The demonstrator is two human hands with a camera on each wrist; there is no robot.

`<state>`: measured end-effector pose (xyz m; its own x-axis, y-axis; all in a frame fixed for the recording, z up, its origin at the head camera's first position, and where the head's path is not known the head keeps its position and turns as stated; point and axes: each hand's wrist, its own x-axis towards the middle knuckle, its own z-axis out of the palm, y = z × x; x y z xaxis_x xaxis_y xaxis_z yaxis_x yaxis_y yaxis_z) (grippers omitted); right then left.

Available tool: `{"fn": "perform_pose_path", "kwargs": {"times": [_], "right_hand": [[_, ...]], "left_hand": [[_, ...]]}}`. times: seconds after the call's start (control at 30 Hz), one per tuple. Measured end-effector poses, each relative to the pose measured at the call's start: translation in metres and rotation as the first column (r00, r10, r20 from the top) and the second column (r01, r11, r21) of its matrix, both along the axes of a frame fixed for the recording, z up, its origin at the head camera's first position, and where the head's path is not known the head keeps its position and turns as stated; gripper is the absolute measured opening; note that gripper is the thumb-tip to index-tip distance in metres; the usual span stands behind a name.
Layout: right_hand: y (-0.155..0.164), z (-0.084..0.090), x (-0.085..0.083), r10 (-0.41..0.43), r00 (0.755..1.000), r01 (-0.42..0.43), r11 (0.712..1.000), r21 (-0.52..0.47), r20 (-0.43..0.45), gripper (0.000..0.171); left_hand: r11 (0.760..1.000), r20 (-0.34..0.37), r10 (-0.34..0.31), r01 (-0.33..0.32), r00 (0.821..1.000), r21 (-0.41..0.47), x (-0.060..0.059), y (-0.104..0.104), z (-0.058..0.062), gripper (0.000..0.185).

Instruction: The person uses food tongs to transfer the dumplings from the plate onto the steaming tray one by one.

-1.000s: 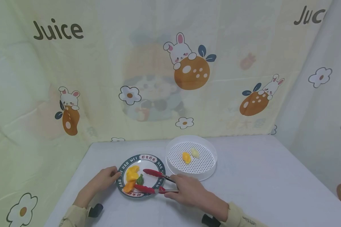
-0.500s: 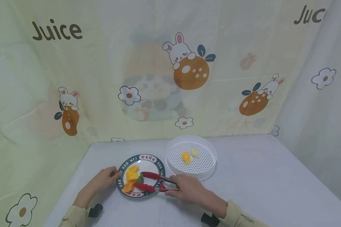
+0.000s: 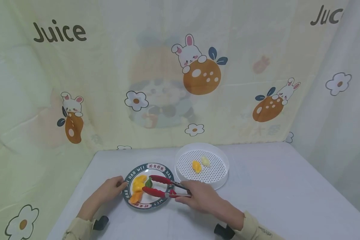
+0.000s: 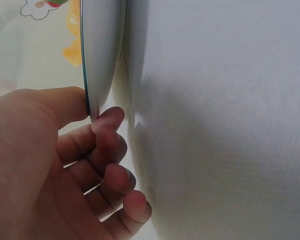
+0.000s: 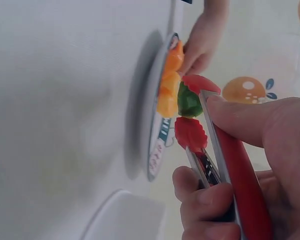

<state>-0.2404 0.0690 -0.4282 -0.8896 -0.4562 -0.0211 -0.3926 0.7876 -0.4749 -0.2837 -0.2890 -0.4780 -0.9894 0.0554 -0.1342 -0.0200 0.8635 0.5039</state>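
Glossy glazed plate [image 3: 160,170]; red tongs [image 3: 157,186] with metal arms; white perforated plastic tray [image 3: 222,176]; matt cloth table cover [image 3: 273,193].

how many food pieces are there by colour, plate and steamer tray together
yellow: 1, on the plate
orange: 2, one on the plate, one in the steamer tray
green: 1, between the tongs' tips
pale cream: 1, in the tray
total: 5

Looks like a makeshift staged corner in a home or small studio, not a real kitchen. Cartoon cloth [image 3: 180,73] w/ rabbits, oranges, flowers & "Juice" lettering hangs as backdrop beyond the grip and wraps both sides. Table [image 3: 273,200] under the grip has a plain white cover. No appliances or fixtures in view.
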Motion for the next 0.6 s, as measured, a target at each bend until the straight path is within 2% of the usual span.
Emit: {"fn": "perform_pose_path", "kwargs": {"times": [0.3,0.6], "right_hand": [[0.004,0.01,0.0,0.001,1.0,-0.001,1.0,0.016,-0.031,0.051],[0.013,0.013,-0.001,-0.046,0.998,0.046,0.999,0.014,-0.035,0.053]], "left_hand": [[1.0,0.006,0.0,0.0,1.0,0.005,0.0,-0.001,0.0,0.019],[1.0,0.0,-0.003,0.003,1.0,0.003,0.0,0.0,0.001,0.019]]}}
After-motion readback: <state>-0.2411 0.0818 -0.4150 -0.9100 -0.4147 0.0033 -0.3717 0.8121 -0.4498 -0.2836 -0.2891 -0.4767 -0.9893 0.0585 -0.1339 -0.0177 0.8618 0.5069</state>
